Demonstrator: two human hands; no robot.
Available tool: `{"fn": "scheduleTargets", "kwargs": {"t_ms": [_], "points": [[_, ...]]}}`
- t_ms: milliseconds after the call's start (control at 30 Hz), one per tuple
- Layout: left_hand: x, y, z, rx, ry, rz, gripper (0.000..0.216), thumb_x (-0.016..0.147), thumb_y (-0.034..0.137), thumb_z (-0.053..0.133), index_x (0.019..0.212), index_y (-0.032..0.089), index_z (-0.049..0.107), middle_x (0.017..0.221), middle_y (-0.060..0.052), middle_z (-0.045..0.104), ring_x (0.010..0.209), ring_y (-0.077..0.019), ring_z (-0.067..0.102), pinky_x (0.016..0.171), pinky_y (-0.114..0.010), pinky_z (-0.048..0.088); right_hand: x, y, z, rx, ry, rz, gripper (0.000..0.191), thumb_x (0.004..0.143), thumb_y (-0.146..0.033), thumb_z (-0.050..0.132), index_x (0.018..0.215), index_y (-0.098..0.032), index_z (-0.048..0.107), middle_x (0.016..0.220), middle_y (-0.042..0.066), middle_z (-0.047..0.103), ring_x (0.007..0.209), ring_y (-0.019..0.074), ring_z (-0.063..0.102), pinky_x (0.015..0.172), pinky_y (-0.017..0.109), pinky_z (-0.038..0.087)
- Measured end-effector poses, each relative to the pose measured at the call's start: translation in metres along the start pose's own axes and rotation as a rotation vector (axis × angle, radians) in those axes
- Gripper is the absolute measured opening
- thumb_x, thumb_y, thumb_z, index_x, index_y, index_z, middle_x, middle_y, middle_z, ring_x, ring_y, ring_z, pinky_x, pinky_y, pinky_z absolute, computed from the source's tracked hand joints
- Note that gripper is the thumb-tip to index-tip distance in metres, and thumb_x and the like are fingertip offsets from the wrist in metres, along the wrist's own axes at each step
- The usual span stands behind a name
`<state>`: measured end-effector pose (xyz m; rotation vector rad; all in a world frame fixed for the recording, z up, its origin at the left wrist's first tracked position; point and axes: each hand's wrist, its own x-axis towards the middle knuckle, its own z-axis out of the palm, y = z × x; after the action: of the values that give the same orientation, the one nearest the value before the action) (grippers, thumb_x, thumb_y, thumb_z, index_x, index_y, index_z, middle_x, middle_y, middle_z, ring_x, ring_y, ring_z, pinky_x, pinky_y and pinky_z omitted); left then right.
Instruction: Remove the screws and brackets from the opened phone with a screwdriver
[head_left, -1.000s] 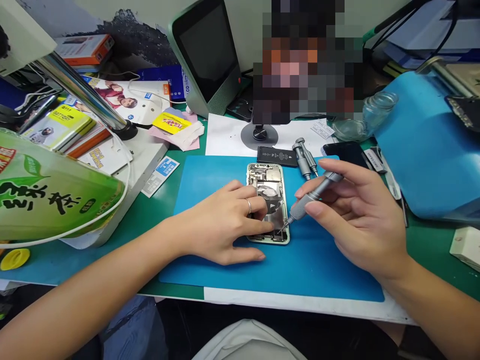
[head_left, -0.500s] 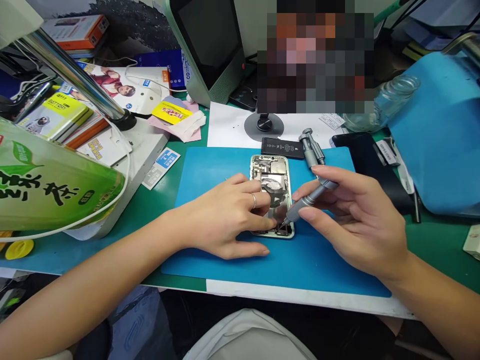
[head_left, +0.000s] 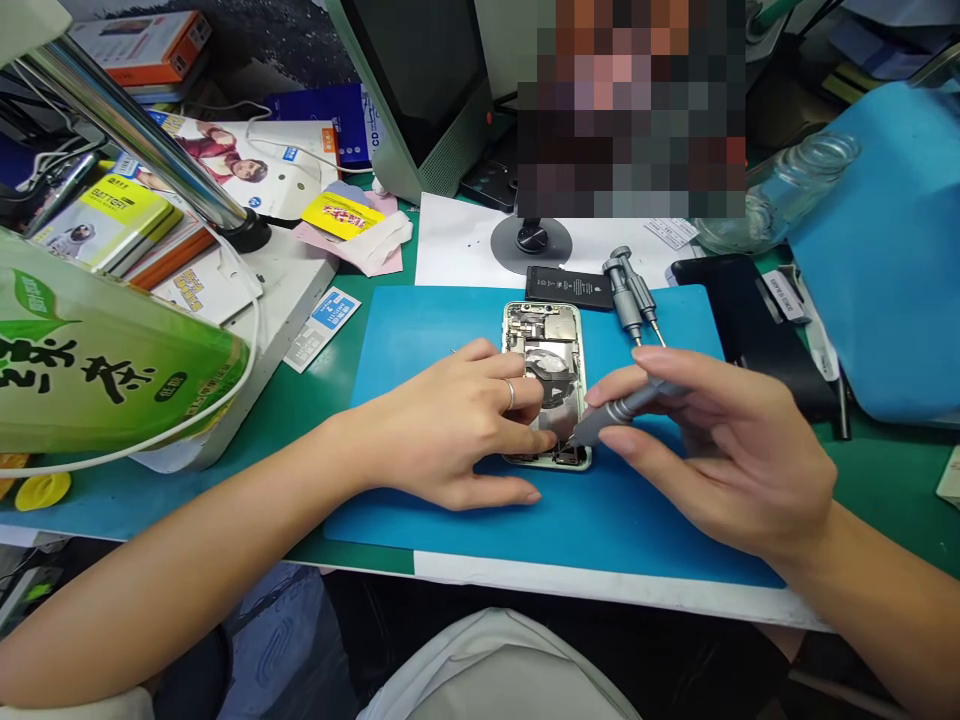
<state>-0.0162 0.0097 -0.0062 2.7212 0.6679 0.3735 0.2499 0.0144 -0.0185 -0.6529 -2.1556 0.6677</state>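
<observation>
An opened phone point(head_left: 551, 345) with its insides showing lies on a blue mat point(head_left: 420, 330). My left hand point(head_left: 457, 425) rests on the phone's lower left part, fingers pressed down on it, a ring on one finger. My right hand point(head_left: 720, 450) pinches a grey screwdriver point(head_left: 619, 410) whose tip meets the phone's lower end. Two more grey screwdrivers point(head_left: 632, 290) and a black battery point(head_left: 568, 288) lie just beyond the phone.
A green bag point(head_left: 97, 360) looms at the left over a white base point(head_left: 277, 300) with a metal post. A monitor point(head_left: 409, 90), packets, a glass jar point(head_left: 780, 190), a black phone point(head_left: 742, 320) and another blue mat point(head_left: 892, 250) crowd the back. A person sits opposite.
The view has shifted slightly, so the phone sits a little higher. My right hand has lowered the screwdriver flatter, its tip staying at the phone's lower end. The left hand stays put.
</observation>
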Motion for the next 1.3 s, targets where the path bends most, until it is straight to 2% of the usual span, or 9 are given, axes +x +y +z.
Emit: {"fn": "scheduleTargets", "kwargs": {"t_ms": [233,367,533,633,767,933,1100,1233,1300], "points": [[0.001,0.0,-0.002,-0.02,-0.007,-0.008,0.032,0.1,0.049,0.065,0.112,0.022,0.078,0.103,-0.008,0.069,0.091,-0.0235,0.056,0.078,-0.04,0.031,0.008,-0.006,-0.005,-0.163,-0.12,-0.333,0.069,0.088,0.0,0.066,0.15,-0.019,0.044,0.113,0.01,0.073,0.108,0.0139,0.074,0.092,0.026,0.066],[0.002,0.003,-0.002,-0.033,-0.005,-0.01,0.031,0.1,0.05,0.066,0.107,0.022,0.077,0.102,-0.007,0.069,0.091,-0.0231,0.056,0.079,-0.041,0.032,0.011,-0.01,-0.003,-0.174,-0.137,-0.341,0.062,0.089,-0.003,0.064,0.147,-0.016,0.044,0.108,0.009,0.073,0.104,0.0133,0.073,0.093,0.026,0.065],[0.003,0.003,0.004,-0.06,0.034,-0.023,0.032,0.099,0.053,0.066,0.102,0.023,0.075,0.096,-0.005,0.067,0.086,-0.0208,0.055,0.08,-0.04,0.033,0.01,-0.013,-0.007,-0.204,-0.081,-0.32,0.042,0.093,-0.012,0.06,0.133,-0.019,0.051,0.099,0.006,0.068,0.089,0.0122,0.066,0.075,0.024,0.06],[0.004,0.002,0.007,-0.066,0.055,-0.022,0.034,0.096,0.056,0.069,0.099,0.023,0.074,0.094,-0.004,0.065,0.084,-0.0203,0.054,0.077,-0.039,0.031,0.009,-0.014,-0.01,-0.196,-0.084,-0.303,0.042,0.093,-0.013,0.061,0.133,-0.018,0.053,0.104,0.008,0.068,0.096,0.0134,0.066,0.083,0.026,0.061],[0.004,0.004,0.007,-0.066,0.056,-0.041,0.033,0.096,0.055,0.069,0.098,0.023,0.074,0.094,-0.004,0.065,0.086,-0.0207,0.054,0.076,-0.038,0.031,0.009,-0.014,-0.01,-0.117,-0.108,-0.354,0.045,0.09,-0.005,0.056,0.134,-0.013,0.052,0.116,0.013,0.068,0.113,0.0154,0.066,0.099,0.03,0.06],[0.004,0.004,0.007,-0.074,0.03,-0.047,0.037,0.096,0.057,0.069,0.112,0.024,0.075,0.095,-0.004,0.065,0.086,-0.0208,0.056,0.078,-0.039,0.033,0.009,-0.013,-0.009,-0.152,-0.082,-0.328,0.044,0.086,-0.005,0.058,0.128,-0.019,0.059,0.097,0.005,0.063,0.092,0.0115,0.061,0.091,0.029,0.059],[0.004,0.004,0.006,-0.084,0.02,-0.052,0.036,0.096,0.056,0.07,0.109,0.023,0.075,0.094,-0.003,0.064,0.087,-0.0201,0.056,0.078,-0.04,0.033,0.01,-0.014,-0.01,-0.132,-0.117,-0.361,0.043,0.086,-0.004,0.056,0.127,-0.018,0.056,0.116,0.01,0.065,0.114,0.0148,0.063,0.103,0.033,0.058],[0.005,0.004,0.006,-0.077,0.027,-0.054,0.035,0.096,0.055,0.071,0.112,0.024,0.075,0.094,-0.003,0.064,0.086,-0.02,0.055,0.076,-0.04,0.032,0.011,-0.015,-0.009,-0.164,-0.094,-0.344,0.042,0.087,-0.006,0.057,0.126,-0.02,0.059,0.095,0.004,0.063,0.094,0.012,0.061,0.102,0.035,0.058],[0.004,0.005,0.006,-0.072,0.022,-0.056,0.034,0.096,0.055,0.07,0.108,0.024,0.075,0.094,-0.004,0.064,0.086,-0.0202,0.055,0.076,-0.039,0.033,0.011,-0.015,-0.009,-0.158,-0.089,-0.337,0.044,0.085,-0.005,0.057,0.127,-0.019,0.058,0.1,0.006,0.065,0.1,0.0126,0.063,0.102,0.034,0.058]]}}
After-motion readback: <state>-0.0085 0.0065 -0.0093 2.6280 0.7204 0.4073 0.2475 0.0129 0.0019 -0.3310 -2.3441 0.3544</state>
